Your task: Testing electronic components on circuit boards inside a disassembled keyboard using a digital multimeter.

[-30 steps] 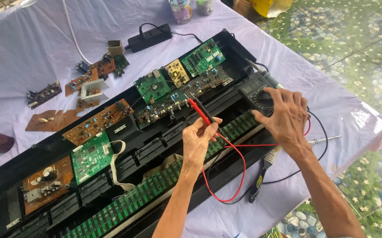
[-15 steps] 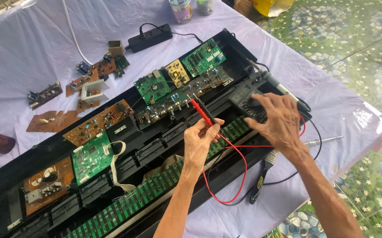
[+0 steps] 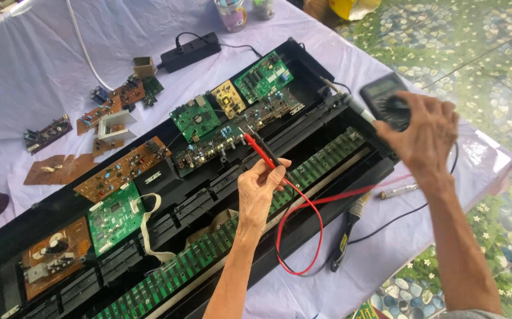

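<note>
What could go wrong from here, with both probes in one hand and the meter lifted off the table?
1. The left hand pinches both probes together over the boards; their tips might bridge neighbouring contacts.
2. The right hand holds the meter in the air; its leads could pull taut and jerk the probes.

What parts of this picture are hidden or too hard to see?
- Multimeter, head view: the right hand covers its dial and lower half; the screen is too small to read.
- Probe tips, head view: too small to tell which contact they touch.
- Left hand: its palm faces away, hiding the grip on the probes.
- Open keyboard case: its left end runs off the frame.
</note>
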